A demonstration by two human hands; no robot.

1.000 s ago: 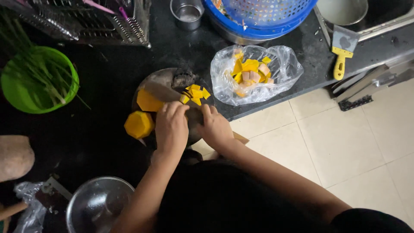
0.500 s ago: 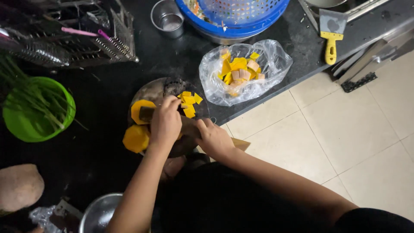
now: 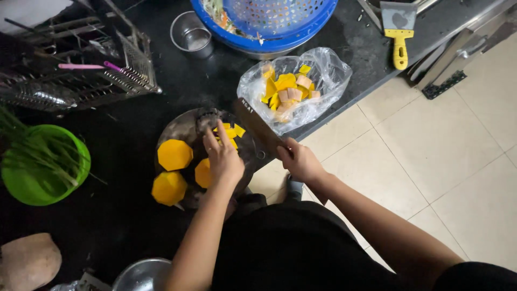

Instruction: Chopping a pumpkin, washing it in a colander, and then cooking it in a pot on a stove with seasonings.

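Head view: left hand lies flat, fingers together, on orange pieces; right hand grips a cleaver.

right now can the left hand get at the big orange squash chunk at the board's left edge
Probably yes. The left hand rests on the round cutting board, and the big orange squash chunk lies uncovered just beside it with nothing between them.

A dark, glossy desk fills the left and upper part of the frame; pale beige floor tiles with thin grout lines cover the lower right, softly lit.
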